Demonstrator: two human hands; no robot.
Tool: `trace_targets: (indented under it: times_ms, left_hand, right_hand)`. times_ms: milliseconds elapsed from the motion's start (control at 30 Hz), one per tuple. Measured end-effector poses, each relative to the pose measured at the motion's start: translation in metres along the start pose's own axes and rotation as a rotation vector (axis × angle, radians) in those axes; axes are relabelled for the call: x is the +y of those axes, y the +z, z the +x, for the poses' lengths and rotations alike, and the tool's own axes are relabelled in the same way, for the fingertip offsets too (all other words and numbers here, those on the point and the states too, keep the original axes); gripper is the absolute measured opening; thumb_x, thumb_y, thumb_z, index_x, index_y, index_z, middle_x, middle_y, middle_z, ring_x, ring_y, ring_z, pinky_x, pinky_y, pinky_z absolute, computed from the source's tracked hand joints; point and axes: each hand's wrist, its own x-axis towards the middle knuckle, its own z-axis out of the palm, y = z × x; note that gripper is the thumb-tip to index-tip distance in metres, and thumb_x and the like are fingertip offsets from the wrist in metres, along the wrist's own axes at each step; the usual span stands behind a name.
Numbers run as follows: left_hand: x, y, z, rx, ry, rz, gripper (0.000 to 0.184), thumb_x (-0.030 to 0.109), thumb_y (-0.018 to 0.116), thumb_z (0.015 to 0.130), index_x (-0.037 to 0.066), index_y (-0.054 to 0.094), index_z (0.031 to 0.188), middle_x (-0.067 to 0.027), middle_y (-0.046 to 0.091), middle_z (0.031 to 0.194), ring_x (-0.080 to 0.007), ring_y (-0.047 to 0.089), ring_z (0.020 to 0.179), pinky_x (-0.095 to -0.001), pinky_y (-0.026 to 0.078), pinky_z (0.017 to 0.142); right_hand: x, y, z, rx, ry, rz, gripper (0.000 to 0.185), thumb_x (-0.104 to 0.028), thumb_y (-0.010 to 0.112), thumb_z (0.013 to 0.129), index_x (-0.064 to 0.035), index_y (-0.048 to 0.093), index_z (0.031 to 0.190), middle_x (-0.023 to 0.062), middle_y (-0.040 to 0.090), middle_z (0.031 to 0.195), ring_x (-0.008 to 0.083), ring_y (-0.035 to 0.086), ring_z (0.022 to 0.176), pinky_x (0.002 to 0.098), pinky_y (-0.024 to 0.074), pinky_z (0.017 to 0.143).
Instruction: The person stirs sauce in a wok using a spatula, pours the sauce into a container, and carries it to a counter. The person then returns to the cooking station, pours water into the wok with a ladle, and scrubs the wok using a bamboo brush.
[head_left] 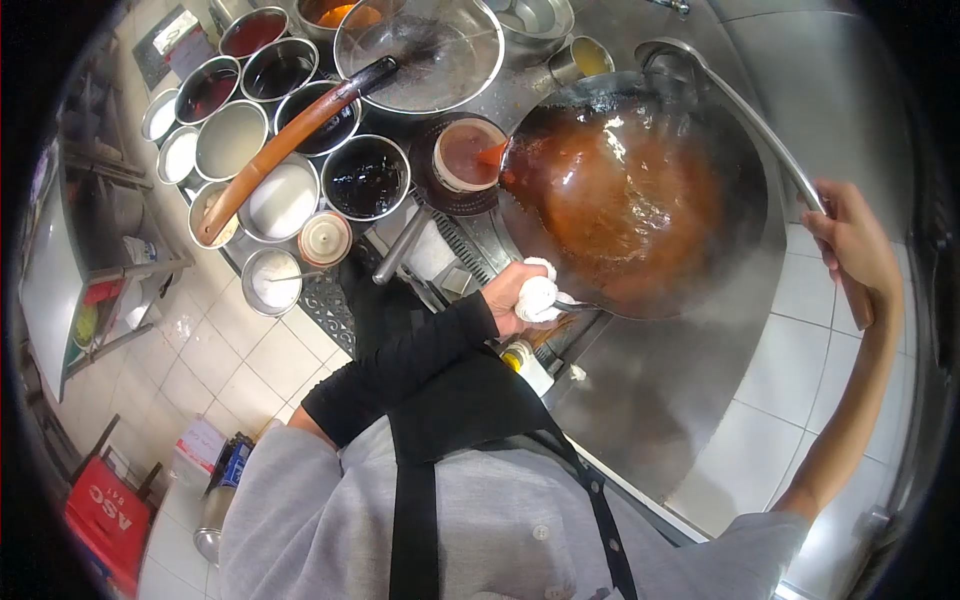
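Note:
A large wok (745, 150) stands on the stove, holding glossy reddish-brown liquid (640, 215) with haze above it. My left hand (508, 298) is closed around a white cloth (538, 298) at the wok's near edge. A metal handle runs from the cloth to the rim. Over on the right, my right hand (852, 240) grips the long shaft of a ladle (760, 125). The ladle's bowl is up at the wok's far edge, partly hidden by its own rim and shaft. Beside the wok's left edge sits a tub of reddish sauce (466, 155).
Several metal pots of dark and pale liquids, including a black one (367, 178), crowd the left. A wide strainer (420, 50) with a wooden handle (290, 135) lies across them. A small metal cup (580, 60) stands behind the wok. Shelving (100, 260) stands far left.

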Motion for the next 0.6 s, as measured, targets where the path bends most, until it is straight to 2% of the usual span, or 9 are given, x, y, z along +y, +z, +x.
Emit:
trace_targets:
  times_ms: [133,200,267,367,533,600]
  left_hand:
    - [0.003,-0.004,0.002,-0.018,-0.009,-0.028,0.008,0.009,0.055,0.093,0.003,0.059,0.095,-0.0161,0.066,0.083,-0.0257,0.060,0.065,-0.0387,0.045,0.056]
    - [0.004,-0.007,0.002,-0.027,-0.007,-0.024,0.009,0.009,0.054,0.093,0.002,0.059,0.096,-0.0169,0.066,0.084,-0.0264,0.060,0.066,-0.0385,0.045,0.056]
    - [0.006,-0.010,0.002,-0.047,0.004,-0.003,0.009,0.010,0.054,0.094,0.002,0.058,0.097,-0.0177,0.067,0.085,-0.0268,0.061,0.068,-0.0385,0.046,0.057]
    - [0.007,-0.010,-0.001,-0.020,0.023,0.024,0.012,0.011,0.054,0.095,0.002,0.058,0.100,-0.0187,0.068,0.088,-0.0285,0.064,0.072,-0.0395,0.050,0.060]
    - [0.009,-0.031,0.011,-0.112,-0.014,-0.022,0.015,0.012,0.054,0.096,0.001,0.058,0.103,-0.0203,0.068,0.092,-0.0307,0.066,0.075,-0.0411,0.054,0.063]
    - [0.009,-0.030,0.010,-0.120,-0.013,-0.032,0.015,0.012,0.053,0.096,0.000,0.058,0.104,-0.0206,0.068,0.092,-0.0309,0.066,0.075,-0.0410,0.054,0.064]
  right_hand:
    - [-0.005,0.005,-0.008,0.155,-0.014,0.045,0.028,-0.007,0.063,0.091,0.0063,0.057,0.115,-0.0004,0.047,0.060,0.0073,0.045,0.043,0.0275,0.0362,0.035]
    - [-0.011,-0.006,-0.005,0.012,0.002,-0.023,0.032,-0.008,0.064,0.091,0.0068,0.056,0.118,-0.0001,0.047,0.061,0.0072,0.045,0.044,0.0274,0.0363,0.035]
    - [-0.012,-0.009,-0.004,-0.033,-0.005,-0.047,0.034,-0.008,0.065,0.091,0.0072,0.056,0.120,0.0002,0.048,0.062,0.0073,0.045,0.044,0.0273,0.0363,0.035]
    - [-0.013,-0.010,-0.005,0.029,-0.032,-0.040,0.036,-0.008,0.064,0.091,0.0077,0.056,0.121,0.0005,0.048,0.062,0.0074,0.045,0.044,0.0271,0.0363,0.034]
    - [-0.019,-0.012,0.002,0.053,-0.049,-0.202,0.035,-0.007,0.062,0.092,0.0093,0.055,0.122,0.0010,0.048,0.061,0.0074,0.045,0.043,0.0271,0.0374,0.034]
    - [-0.027,-0.011,-0.003,0.065,-0.039,-0.168,0.036,-0.007,0.062,0.092,0.0098,0.054,0.123,0.0011,0.048,0.061,0.0073,0.045,0.043,0.0271,0.0379,0.034]
